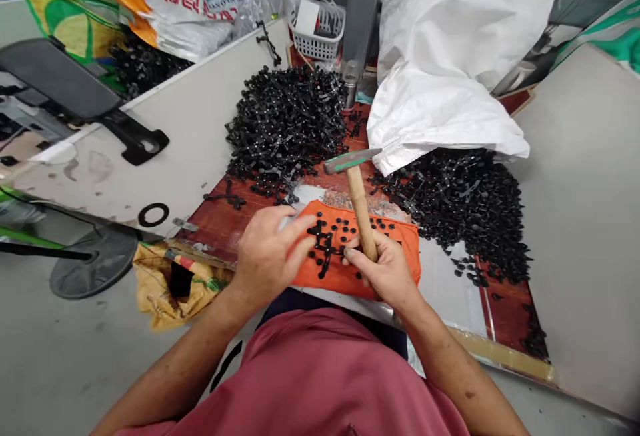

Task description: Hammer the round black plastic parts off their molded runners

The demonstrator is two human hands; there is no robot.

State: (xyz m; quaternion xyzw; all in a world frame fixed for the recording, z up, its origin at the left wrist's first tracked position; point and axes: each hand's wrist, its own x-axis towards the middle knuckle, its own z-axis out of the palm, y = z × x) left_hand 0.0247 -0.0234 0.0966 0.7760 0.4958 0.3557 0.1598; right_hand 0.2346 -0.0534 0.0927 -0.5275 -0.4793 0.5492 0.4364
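My right hand [383,266] is wrapped round the wooden handle of a hammer [361,206]. Its metal head, with green paint on it, points up and away from me. Over the left edge of an orange cloth [405,239] hovers my left hand [270,246], slightly blurred, its thumb and fingers apart and nothing visible in them. On the cloth, between the two hands, a small group of linked black plastic parts [324,243] lies among several loose round black pieces [345,224].
A big heap of black plastic parts [290,123] stands at the back left, another heap [465,203] at the right under a white sack [445,89]. Behind are a white basket [320,46] and a metal post. Pale boards [585,223] wall both sides.
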